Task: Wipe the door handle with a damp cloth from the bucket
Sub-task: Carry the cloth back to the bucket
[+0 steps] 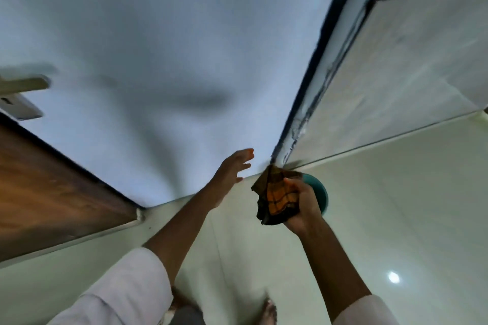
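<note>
1. In the head view, the right hand (303, 206) was closed around a bunched cloth (277, 196), a soft, crumpled fabric in orange with dark check lines and a darker underside, its corners sticking up and out of the fist.
2. Just behind that hand, a rounded teal bucket (318, 190) showed only as a curved rim on the floor; the rest was hidden by the hand and cloth.
3. The left hand (232, 174) was stretched forward with the fingers spread apart, holding nothing, near the base of the pale, smooth wall (158, 34).
4. The door handle (25, 84), a flat, pale metal lever above a rectangular plate, sat blurred at the far left edge, well apart from both hands.
5. Below it ran the brown, wood-grained door (47, 187).
6. The floor (396, 206) was glossy, pale tile with a bright light spot reflected in it.
7. Both forearms came out of loose white sleeves (126, 287).
</note>
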